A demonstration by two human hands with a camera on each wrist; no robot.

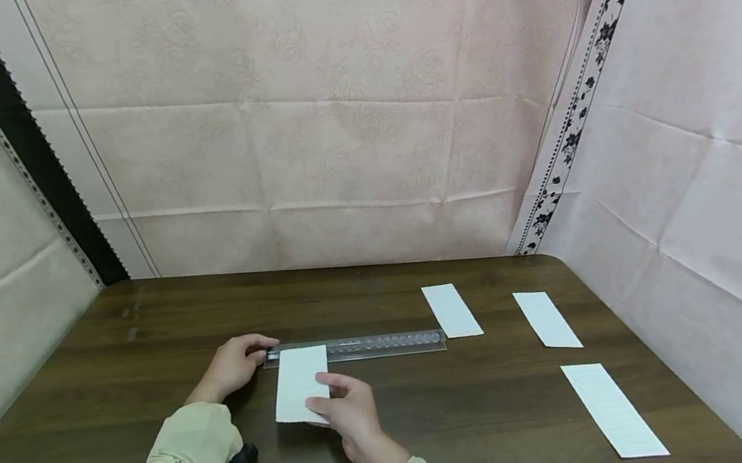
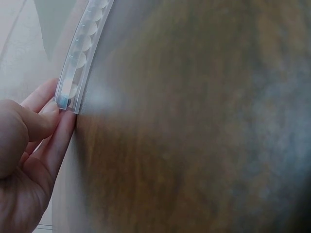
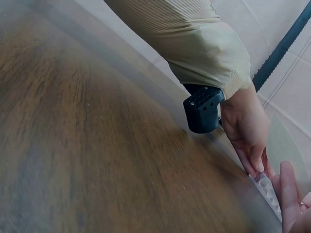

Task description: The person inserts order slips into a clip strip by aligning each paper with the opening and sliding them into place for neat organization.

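A clear plastic ruler (image 1: 388, 343) lies crosswise on the brown table. At its left end my left hand (image 1: 236, 365) pinches it between thumb and fingers; the left wrist view shows that hand (image 2: 29, 150) close up on the ruler's tip (image 2: 73, 92). My right hand (image 1: 354, 410) holds a white paper card (image 1: 299, 386) by its right edge, thumb and fingers bent at it. The card's upper part covers a stretch of the ruler near the left end. Fingers of the right hand (image 3: 290, 194) show at the right wrist view's lower right corner, near the ruler (image 3: 267, 189).
Three white paper strips lie on the table's right side: one just beyond the ruler's right end (image 1: 452, 311), another farther right (image 1: 547, 320), and a longer one nearer (image 1: 615, 409). Pale patterned cloth (image 1: 326, 126) hangs behind and at both sides of the wooden table (image 1: 146, 361).
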